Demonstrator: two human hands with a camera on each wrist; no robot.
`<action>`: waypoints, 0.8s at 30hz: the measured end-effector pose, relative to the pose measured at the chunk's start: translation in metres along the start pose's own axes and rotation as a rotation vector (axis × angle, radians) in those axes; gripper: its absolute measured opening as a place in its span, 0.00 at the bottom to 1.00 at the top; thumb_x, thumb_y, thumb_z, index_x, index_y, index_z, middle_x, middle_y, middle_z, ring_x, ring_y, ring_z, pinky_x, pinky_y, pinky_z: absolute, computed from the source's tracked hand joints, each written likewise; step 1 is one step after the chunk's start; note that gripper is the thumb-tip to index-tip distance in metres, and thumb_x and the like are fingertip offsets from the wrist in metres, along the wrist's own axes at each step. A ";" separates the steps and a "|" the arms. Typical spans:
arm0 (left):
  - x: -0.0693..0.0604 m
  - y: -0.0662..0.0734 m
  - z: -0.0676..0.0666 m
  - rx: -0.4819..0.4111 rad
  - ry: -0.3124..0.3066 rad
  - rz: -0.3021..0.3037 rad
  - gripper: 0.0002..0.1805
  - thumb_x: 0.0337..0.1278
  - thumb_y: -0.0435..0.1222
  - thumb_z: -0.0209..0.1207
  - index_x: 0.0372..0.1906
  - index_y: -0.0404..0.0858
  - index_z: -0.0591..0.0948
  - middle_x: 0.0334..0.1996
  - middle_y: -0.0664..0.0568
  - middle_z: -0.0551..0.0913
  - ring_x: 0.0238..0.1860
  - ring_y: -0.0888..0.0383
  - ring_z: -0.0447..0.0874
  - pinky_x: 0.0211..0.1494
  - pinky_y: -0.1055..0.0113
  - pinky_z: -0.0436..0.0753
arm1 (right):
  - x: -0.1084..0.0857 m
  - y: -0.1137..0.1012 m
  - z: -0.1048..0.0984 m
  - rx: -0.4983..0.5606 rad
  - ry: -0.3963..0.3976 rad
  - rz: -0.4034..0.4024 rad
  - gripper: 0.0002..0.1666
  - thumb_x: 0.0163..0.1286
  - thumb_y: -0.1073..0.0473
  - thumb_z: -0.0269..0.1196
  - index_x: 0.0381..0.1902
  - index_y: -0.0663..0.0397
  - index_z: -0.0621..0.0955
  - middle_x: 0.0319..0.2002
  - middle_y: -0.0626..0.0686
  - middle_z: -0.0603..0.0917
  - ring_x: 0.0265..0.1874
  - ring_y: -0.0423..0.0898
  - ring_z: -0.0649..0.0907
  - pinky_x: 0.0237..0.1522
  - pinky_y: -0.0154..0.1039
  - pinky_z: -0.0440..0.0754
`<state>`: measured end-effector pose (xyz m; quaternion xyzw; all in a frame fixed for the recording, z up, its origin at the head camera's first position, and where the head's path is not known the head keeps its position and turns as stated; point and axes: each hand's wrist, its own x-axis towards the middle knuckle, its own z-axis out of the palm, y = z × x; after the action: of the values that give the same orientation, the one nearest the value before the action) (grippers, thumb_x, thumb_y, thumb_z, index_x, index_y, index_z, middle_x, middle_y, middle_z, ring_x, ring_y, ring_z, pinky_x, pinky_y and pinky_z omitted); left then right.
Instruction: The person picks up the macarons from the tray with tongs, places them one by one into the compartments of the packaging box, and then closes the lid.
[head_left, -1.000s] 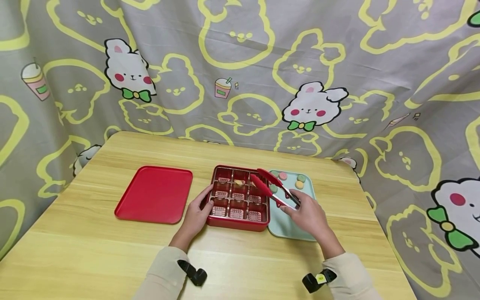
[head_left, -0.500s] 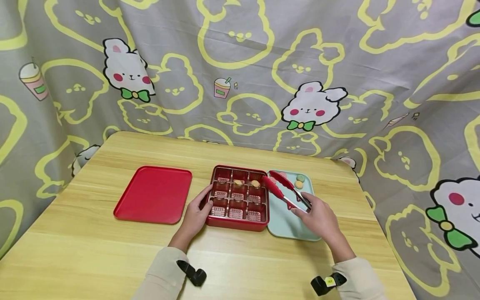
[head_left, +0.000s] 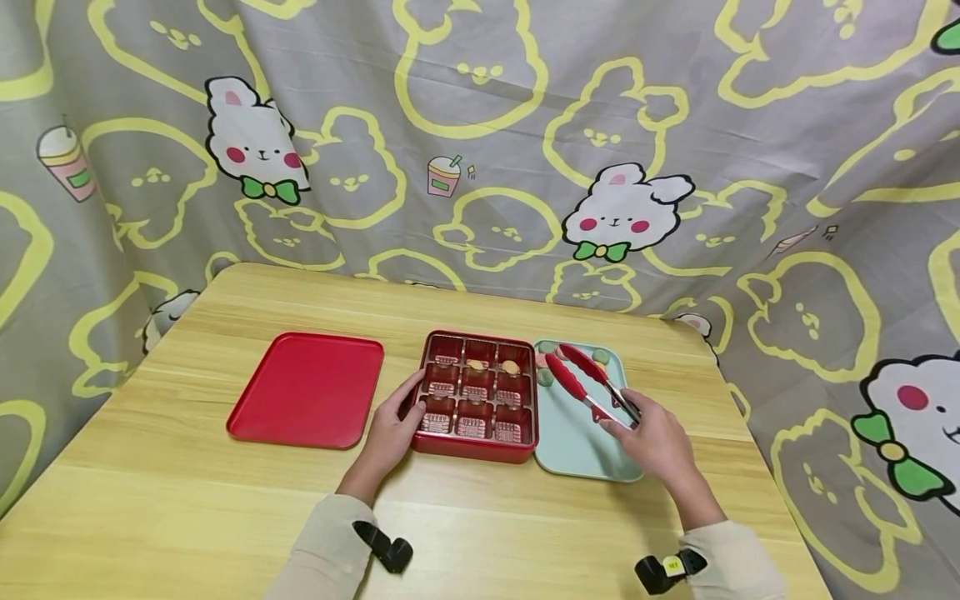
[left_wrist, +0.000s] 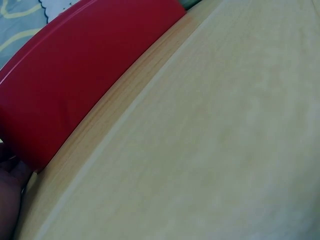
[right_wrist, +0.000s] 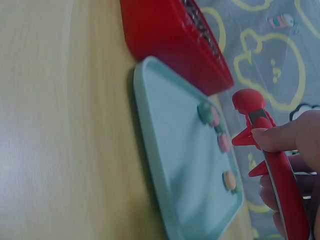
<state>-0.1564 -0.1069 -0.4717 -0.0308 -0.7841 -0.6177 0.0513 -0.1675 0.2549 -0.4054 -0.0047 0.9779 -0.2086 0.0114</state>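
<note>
Wood-grained table [head_left: 480, 525] spreads beneath both hands. The pale-blue tray [head_left: 588, 450] lies just inside the right hand [head_left: 658, 437]; the red box [head_left: 474, 450] sits against the left hand [head_left: 390, 423], whose fairly straight fingers touch its side. A light brace there should serve well. The right hand grips red tongs [head_left: 570, 379], arms spread above the tray, nothing visible between them. Best, I judge, to centre the tips over one green biscuit [head_left: 545, 377] and squeeze gently, since neighbours lie close.

The left wrist view shows mainly the box's plain near wall; the right wrist view, the thumb [right_wrist: 275, 137] lying along the tongs; only the head view, two pale biscuits [head_left: 511, 367] in the compartments farthest from the hands.
</note>
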 end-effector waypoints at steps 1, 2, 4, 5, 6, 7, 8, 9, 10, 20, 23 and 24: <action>-0.001 0.003 0.000 0.006 0.000 0.006 0.28 0.63 0.28 0.51 0.69 0.36 0.65 0.68 0.39 0.64 0.69 0.42 0.59 0.70 0.47 0.61 | 0.000 0.002 0.001 -0.002 0.001 0.005 0.39 0.58 0.47 0.66 0.63 0.62 0.71 0.54 0.67 0.77 0.45 0.58 0.78 0.40 0.51 0.76; -0.001 0.003 0.000 0.002 0.001 0.011 0.28 0.63 0.28 0.51 0.68 0.36 0.65 0.67 0.39 0.65 0.69 0.43 0.60 0.70 0.47 0.62 | 0.001 0.005 0.001 -0.003 0.002 0.011 0.39 0.58 0.47 0.66 0.63 0.63 0.71 0.54 0.68 0.77 0.45 0.59 0.78 0.40 0.51 0.76; 0.000 0.000 0.000 -0.012 0.002 0.020 0.27 0.63 0.27 0.51 0.68 0.36 0.66 0.67 0.39 0.65 0.68 0.43 0.61 0.69 0.47 0.62 | 0.001 0.010 0.003 -0.008 0.004 0.024 0.39 0.58 0.47 0.66 0.63 0.62 0.71 0.53 0.68 0.78 0.44 0.58 0.78 0.38 0.50 0.76; 0.001 -0.004 0.001 -0.021 0.004 0.025 0.27 0.63 0.27 0.51 0.68 0.36 0.66 0.67 0.40 0.66 0.68 0.43 0.61 0.69 0.47 0.63 | 0.001 0.012 0.004 -0.011 0.006 0.028 0.39 0.58 0.47 0.66 0.63 0.62 0.71 0.52 0.67 0.78 0.43 0.58 0.78 0.37 0.49 0.75; 0.003 -0.009 0.001 -0.030 0.006 0.026 0.27 0.63 0.28 0.51 0.68 0.38 0.67 0.67 0.41 0.66 0.68 0.44 0.62 0.69 0.48 0.63 | 0.002 0.015 0.004 -0.013 0.008 0.032 0.39 0.58 0.47 0.66 0.63 0.62 0.71 0.52 0.67 0.79 0.41 0.57 0.78 0.35 0.48 0.75; 0.004 -0.013 0.002 -0.032 0.009 0.027 0.27 0.63 0.28 0.51 0.68 0.39 0.67 0.67 0.42 0.66 0.68 0.44 0.62 0.69 0.48 0.63 | 0.002 0.017 0.005 -0.014 0.010 0.037 0.39 0.58 0.46 0.66 0.63 0.62 0.71 0.51 0.67 0.79 0.40 0.57 0.78 0.34 0.47 0.75; 0.005 -0.018 0.003 -0.025 0.014 0.029 0.28 0.63 0.28 0.51 0.68 0.41 0.67 0.67 0.43 0.66 0.68 0.45 0.62 0.69 0.48 0.63 | 0.002 0.019 0.006 -0.014 0.013 0.041 0.39 0.58 0.46 0.66 0.63 0.62 0.71 0.50 0.67 0.79 0.39 0.56 0.78 0.33 0.46 0.74; 0.007 -0.023 0.004 -0.019 0.018 0.027 0.28 0.63 0.29 0.51 0.68 0.43 0.67 0.68 0.44 0.66 0.69 0.45 0.61 0.69 0.48 0.62 | 0.002 0.021 0.006 -0.014 0.016 0.046 0.39 0.59 0.45 0.66 0.63 0.62 0.71 0.49 0.66 0.80 0.38 0.55 0.78 0.31 0.45 0.74; 0.008 -0.027 0.004 -0.015 0.023 0.025 0.28 0.63 0.30 0.52 0.68 0.45 0.67 0.68 0.45 0.66 0.69 0.46 0.61 0.70 0.48 0.62 | 0.002 0.023 0.006 -0.013 0.017 0.052 0.40 0.59 0.45 0.65 0.63 0.62 0.71 0.49 0.66 0.80 0.37 0.55 0.78 0.31 0.44 0.74; 0.009 -0.034 0.006 -0.008 0.030 0.043 0.28 0.63 0.31 0.52 0.68 0.49 0.67 0.67 0.47 0.67 0.69 0.49 0.60 0.71 0.50 0.61 | 0.002 0.035 0.007 -0.028 -0.010 0.110 0.42 0.60 0.43 0.64 0.64 0.64 0.68 0.53 0.70 0.77 0.38 0.58 0.78 0.30 0.47 0.75; 0.010 -0.035 0.005 -0.003 0.028 0.038 0.28 0.63 0.32 0.52 0.68 0.49 0.67 0.67 0.48 0.67 0.69 0.50 0.60 0.71 0.51 0.61 | 0.002 0.038 0.007 -0.033 -0.017 0.127 0.42 0.60 0.43 0.63 0.65 0.64 0.68 0.55 0.71 0.75 0.43 0.61 0.78 0.32 0.50 0.76; 0.010 -0.035 0.005 -0.002 0.028 0.038 0.28 0.63 0.32 0.52 0.68 0.49 0.67 0.67 0.48 0.67 0.69 0.50 0.60 0.71 0.51 0.61 | 0.002 0.039 0.007 -0.034 -0.017 0.133 0.42 0.60 0.43 0.63 0.65 0.64 0.68 0.55 0.71 0.74 0.43 0.62 0.78 0.32 0.50 0.76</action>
<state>-0.1702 -0.1103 -0.5057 -0.0371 -0.7820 -0.6177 0.0740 -0.1697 0.2871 -0.4279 0.0582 0.9793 -0.1908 0.0336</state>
